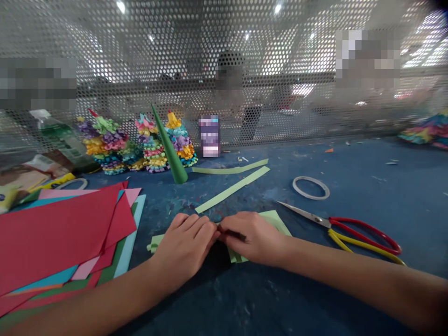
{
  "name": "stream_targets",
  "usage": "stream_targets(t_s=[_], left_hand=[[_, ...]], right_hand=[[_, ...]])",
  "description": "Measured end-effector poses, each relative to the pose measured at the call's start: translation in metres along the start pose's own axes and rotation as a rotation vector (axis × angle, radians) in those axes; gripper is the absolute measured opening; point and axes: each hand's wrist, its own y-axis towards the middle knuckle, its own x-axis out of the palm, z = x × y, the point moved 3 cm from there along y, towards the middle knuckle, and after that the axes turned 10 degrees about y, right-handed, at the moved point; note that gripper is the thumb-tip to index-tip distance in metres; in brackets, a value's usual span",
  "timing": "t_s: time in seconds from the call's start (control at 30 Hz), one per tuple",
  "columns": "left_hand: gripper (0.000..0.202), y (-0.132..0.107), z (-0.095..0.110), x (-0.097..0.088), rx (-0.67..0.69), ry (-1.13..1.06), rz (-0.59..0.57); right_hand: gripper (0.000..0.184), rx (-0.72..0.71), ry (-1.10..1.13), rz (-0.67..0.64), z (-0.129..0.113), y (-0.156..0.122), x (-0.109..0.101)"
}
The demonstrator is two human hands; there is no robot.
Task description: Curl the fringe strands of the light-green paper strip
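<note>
My left hand [187, 245] and my right hand [250, 238] meet fingertip to fingertip on the blue table [350, 219], low in the middle of the view. Both are curled and pinched together over a light green paper strip [276, 221] that sticks out from under them on each side. A thin dark stick [234, 234] lies along my right fingers. What the left fingers pinch is hidden. Two more light green strips [233, 189] lie just beyond the hands.
A stack of red, pink, teal and green paper sheets [59, 233] lies at left. Scissors with red and yellow handles [350, 228] and a tape ring [311, 187] lie at right. A green paper cone [171, 149] and colourful paper trees [105, 144] stand before a perforated metal screen [224, 70].
</note>
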Motion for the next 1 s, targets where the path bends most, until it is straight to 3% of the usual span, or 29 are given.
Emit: stream_targets(t_s=[0.17, 0.33, 0.47, 0.73, 1.0], left_hand=[[0.026, 0.0010, -0.0001, 0.0001, 0.011, -0.055, 0.010], [0.018, 0.0036, -0.0039, -0.0030, -0.067, -0.173, 0.035], [0.019, 0.0029, -0.0060, -0.0021, -0.123, -0.201, 0.002], [0.021, 0.0021, -0.0050, 0.0004, -0.099, -0.299, -0.030], [0.023, 0.0026, -0.0040, 0.0020, -0.100, -0.326, -0.116]], right_hand=[[0.015, -0.090, -0.077, 0.049, -0.0025, -0.0029, 0.0010], [0.011, -0.026, -0.012, 0.132, 0.0002, -0.0037, -0.0033], [0.014, -0.011, -0.033, 0.141, -0.0005, -0.0042, -0.0049], [0.011, -0.040, -0.044, 0.168, -0.0039, -0.0060, -0.0047], [0.009, -0.142, -0.083, 0.196, -0.0068, -0.0090, -0.0046]])
